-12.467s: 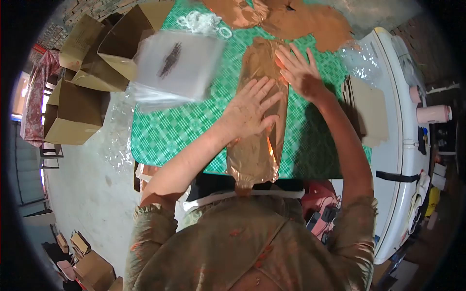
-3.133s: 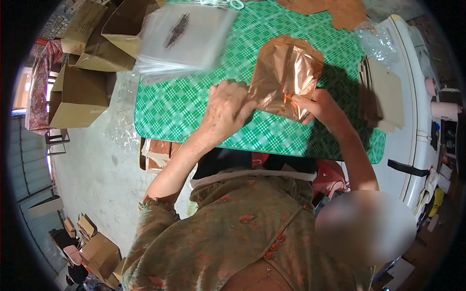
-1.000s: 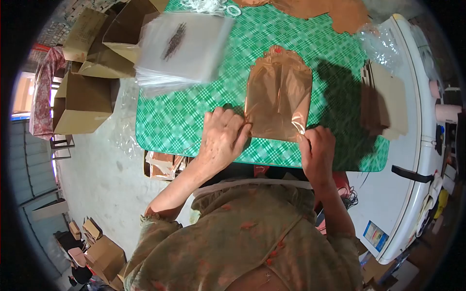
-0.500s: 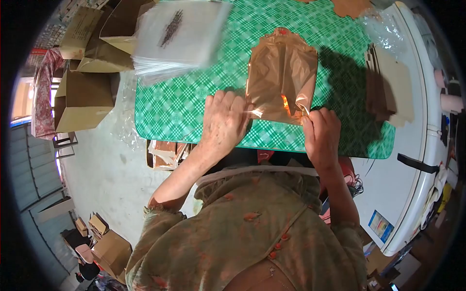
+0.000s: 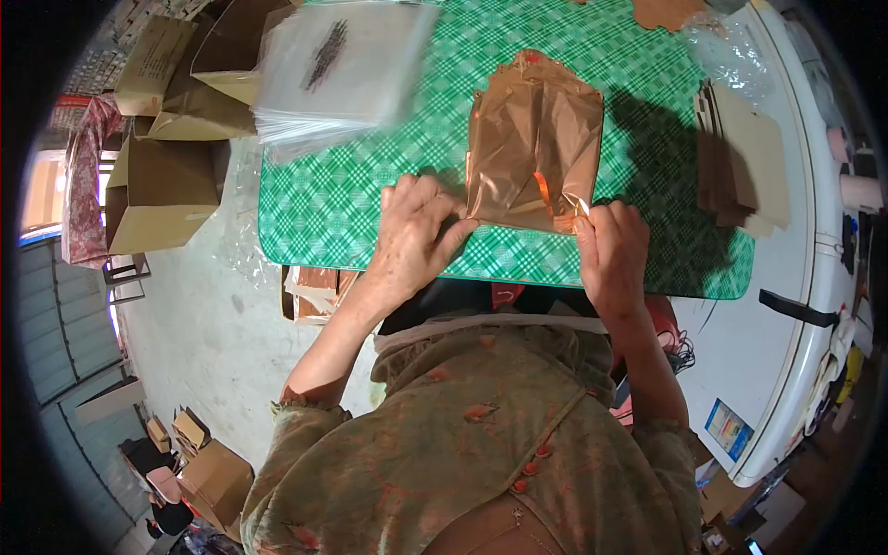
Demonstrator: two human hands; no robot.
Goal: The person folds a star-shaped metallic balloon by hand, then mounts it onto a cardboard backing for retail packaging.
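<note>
A shiny, creased copper-coloured bag (image 5: 532, 139) with a scalloped far edge lies flat on the green checked tablecloth (image 5: 388, 217). A small red mark shows at its far tip. My left hand (image 5: 412, 227) pinches the bag's near left corner between thumb and fingers. At the near right corner, my right hand (image 5: 612, 245) grips the edge, thumb against the curled fingers. Close to the right hand the film is bunched, with a bright orange glint.
Left of the bag lies a stack of clear plastic sleeves (image 5: 342, 74). Beige and brown card pieces (image 5: 745, 157) sit at the right, below crumpled clear plastic (image 5: 726, 55). A brown scalloped piece (image 5: 671, 11) shows at the far edge. Open cardboard boxes (image 5: 171, 185) stand left of the table.
My left hand has turned, so its thumb now shows on the bag's corner. The bag's near edge looks straighter. My right hand stays at its corner.
</note>
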